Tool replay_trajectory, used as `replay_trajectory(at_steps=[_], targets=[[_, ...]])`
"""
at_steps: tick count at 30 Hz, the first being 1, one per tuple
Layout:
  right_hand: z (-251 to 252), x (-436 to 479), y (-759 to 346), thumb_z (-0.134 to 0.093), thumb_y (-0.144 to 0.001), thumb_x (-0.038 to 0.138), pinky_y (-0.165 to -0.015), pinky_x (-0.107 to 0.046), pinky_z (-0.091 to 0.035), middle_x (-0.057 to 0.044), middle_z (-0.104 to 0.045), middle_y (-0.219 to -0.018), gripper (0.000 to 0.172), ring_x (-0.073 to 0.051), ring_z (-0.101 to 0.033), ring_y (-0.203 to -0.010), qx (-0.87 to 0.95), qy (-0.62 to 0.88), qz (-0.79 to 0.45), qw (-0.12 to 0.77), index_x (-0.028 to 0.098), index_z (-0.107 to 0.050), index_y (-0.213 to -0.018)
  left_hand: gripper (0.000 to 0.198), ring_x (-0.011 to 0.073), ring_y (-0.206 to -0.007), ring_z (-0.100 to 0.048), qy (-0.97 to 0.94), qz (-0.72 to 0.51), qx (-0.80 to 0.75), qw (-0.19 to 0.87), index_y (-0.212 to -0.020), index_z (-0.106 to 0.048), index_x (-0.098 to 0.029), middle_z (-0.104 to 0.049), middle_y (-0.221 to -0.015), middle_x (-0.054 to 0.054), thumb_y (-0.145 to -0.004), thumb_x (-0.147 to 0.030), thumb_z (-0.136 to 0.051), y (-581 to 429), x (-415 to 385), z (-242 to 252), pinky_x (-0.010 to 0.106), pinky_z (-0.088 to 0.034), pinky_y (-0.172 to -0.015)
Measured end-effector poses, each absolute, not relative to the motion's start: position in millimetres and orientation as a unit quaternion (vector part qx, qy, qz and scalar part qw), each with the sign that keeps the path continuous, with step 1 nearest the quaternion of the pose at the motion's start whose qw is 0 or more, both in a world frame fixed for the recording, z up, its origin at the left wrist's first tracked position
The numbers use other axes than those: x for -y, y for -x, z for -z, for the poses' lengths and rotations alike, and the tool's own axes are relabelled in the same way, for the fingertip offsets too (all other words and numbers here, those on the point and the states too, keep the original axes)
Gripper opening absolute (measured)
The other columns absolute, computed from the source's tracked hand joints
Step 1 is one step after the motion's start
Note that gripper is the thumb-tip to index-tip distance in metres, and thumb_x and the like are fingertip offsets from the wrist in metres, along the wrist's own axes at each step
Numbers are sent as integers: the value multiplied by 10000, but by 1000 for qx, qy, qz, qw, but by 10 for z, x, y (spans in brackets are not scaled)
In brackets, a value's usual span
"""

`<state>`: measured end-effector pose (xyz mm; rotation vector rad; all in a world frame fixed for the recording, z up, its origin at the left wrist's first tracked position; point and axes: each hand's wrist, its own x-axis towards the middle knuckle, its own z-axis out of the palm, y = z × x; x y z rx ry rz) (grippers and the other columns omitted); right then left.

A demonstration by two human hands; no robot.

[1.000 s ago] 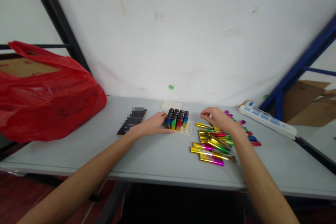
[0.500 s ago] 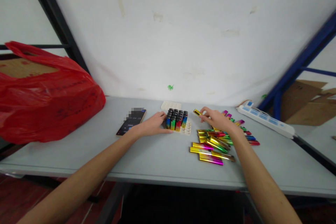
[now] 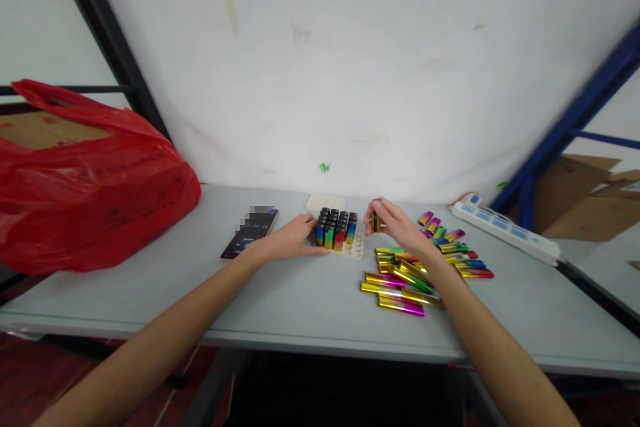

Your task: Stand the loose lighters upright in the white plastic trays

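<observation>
Rows of lighters [image 3: 329, 235] with black tops and shiny blue, green, red and gold bodies stand upright in a white tray with holes [image 3: 356, 247]. My left hand [image 3: 295, 238] holds the tray at its left side, thumb along the front edge and fingers behind; the fingertips are partly hidden by the lighters. Just right of the tray, my right hand [image 3: 387, 219] pinches a gold lighter [image 3: 377, 222] held nearly upright above the table. Empty holes show at the tray's right end. A loose pile of metallic lighters [image 3: 400, 285] lies below and right of my right hand.
A phone [image 3: 250, 232] with a lit screen lies left of my left hand. Behind the lighters is another white holed tray [image 3: 325, 201]. A power strip [image 3: 505, 227] lies at the right, and a red plastic bag [image 3: 100, 193] at the left. The wall [image 3: 320, 80] borders the table's back.
My right hand has moved slightly left toward the tray and turned the gold lighter from lying slanted to nearly upright. My left hand has stayed in place.
</observation>
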<state>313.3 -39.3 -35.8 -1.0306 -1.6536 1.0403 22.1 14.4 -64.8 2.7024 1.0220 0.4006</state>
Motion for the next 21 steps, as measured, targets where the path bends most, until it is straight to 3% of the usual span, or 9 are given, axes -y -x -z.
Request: replay_trajectory(at_steps=[4,10,16,21], targets=[[424,388,-3007,-469,-937,740,-514,-247,-370,73,-398,-609,520,-112,-388,-519,678,456,-365,445,243,-438,-789,792,364,-1300,-539,-921,-135,-346,116,-1344,-581,-145,-587,-1397,187,-824,-736,-660,-227,-144,641,449,-440,-1101],[482,404,-2898,-459,-946,647,-542,-269,-262,42,-343,-540,574,-116,-343,-556,709,542,-143,427,226,-346,-572,802,361,-1289,-544,-923,-145,-340,111,-1357,-584,-162,-608,-1373,179,-822,-757,-641,-213,-163,674,448,-447,-1090],[500,408,-2863,-449,-910,462,-557,-285,-233,43,-366,-537,409,-119,-348,-544,715,541,-128,424,232,-350,-586,782,355,-1284,-543,-924,-132,-343,109,-1326,-595,-131,-603,-1360,197,-834,-736,-648,-219,-160,668,435,-435,-1108],[473,420,-2886,-442,-948,505,-566,-279,-250,48,-377,-546,432,-125,-373,-550,723,541,-125,411,237,-352,-621,761,354,-1262,-552,-924,-137,-340,109,-1308,-600,-143,-612,-1336,186,-827,-729,-661,-223,-152,654,440,-443,-1098]])
